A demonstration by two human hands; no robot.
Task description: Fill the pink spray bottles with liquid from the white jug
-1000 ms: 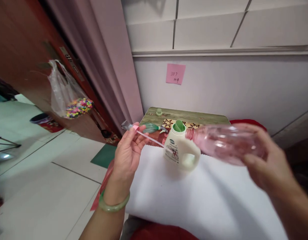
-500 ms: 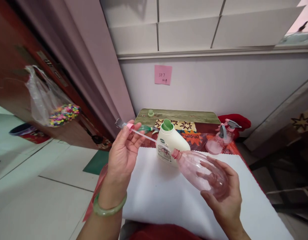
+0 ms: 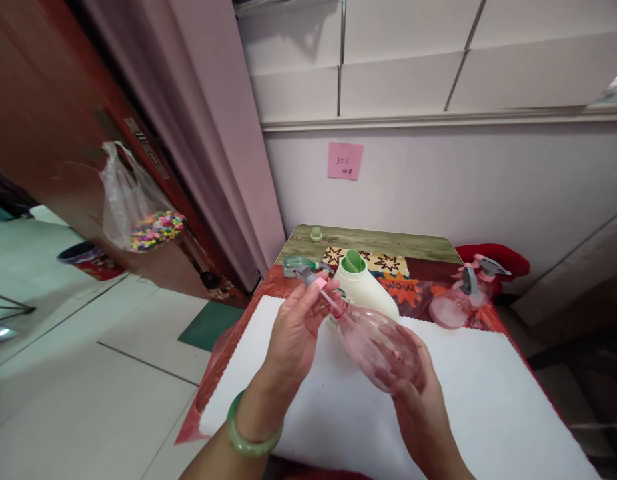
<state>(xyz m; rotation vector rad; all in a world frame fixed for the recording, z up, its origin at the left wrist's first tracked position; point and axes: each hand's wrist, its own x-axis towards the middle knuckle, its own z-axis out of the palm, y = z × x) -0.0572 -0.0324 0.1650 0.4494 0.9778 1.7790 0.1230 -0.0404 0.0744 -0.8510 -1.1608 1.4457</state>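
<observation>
My right hand (image 3: pixel 413 380) is wrapped round the base of a clear pink bottle (image 3: pixel 375 347), which is tilted with its open neck up and to the left. My left hand (image 3: pixel 298 330), with a green bangle on the wrist, pinches a spray head (image 3: pixel 311 279) with a pink collar and grey trigger. The spray head's thin dip tube reaches into the bottle's neck. Just behind stands a cream detergent jug (image 3: pixel 365 288) with an open green spout. All of this is above a white cloth (image 3: pixel 468 400).
Two more pink spray bottles (image 3: pixel 455 303) stand at the right on a red patterned table cover. A green spray bottle (image 3: pixel 301 265) lies behind my left hand, and a small green cap (image 3: pixel 316 233) sits on the far table edge. A plastic bag (image 3: pixel 138 213) hangs from the door at left.
My left hand has brought the spray head right and down to the bottle's neck, and the tube now enters it. My right hand moved the bottle slightly left, closer to the jug.
</observation>
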